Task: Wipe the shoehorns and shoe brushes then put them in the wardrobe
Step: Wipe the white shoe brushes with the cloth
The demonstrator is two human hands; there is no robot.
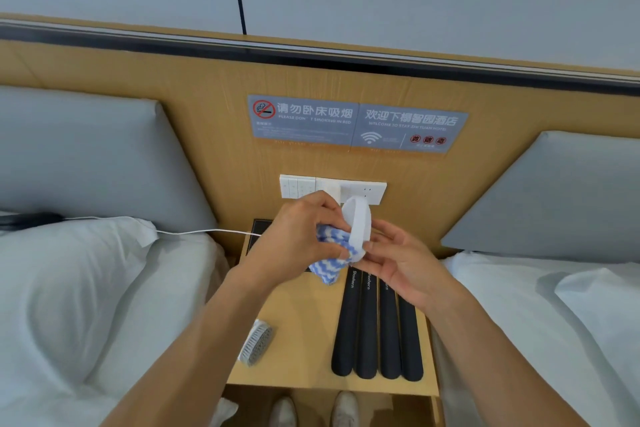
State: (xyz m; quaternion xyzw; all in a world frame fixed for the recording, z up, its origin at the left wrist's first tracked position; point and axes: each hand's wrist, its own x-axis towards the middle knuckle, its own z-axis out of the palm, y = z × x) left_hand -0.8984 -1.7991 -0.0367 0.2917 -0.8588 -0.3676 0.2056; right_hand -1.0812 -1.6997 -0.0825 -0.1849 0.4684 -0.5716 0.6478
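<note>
Above the wooden nightstand my left hand grips a blue-and-white zigzag cloth and presses it against a white shoe brush. My right hand pinches the lower end of that brush between thumb and fingers. The brush stands upright with its back towards me, so its bristles are hidden. Several black shoehorns lie side by side on the right half of the nightstand. A second white shoe brush lies bristles-up near the front left corner.
White-sheeted beds flank the nightstand on both sides. A white cable runs across the left bed to the wall. A switch panel and grey signs sit on the wooden headboard wall. White shoes show below.
</note>
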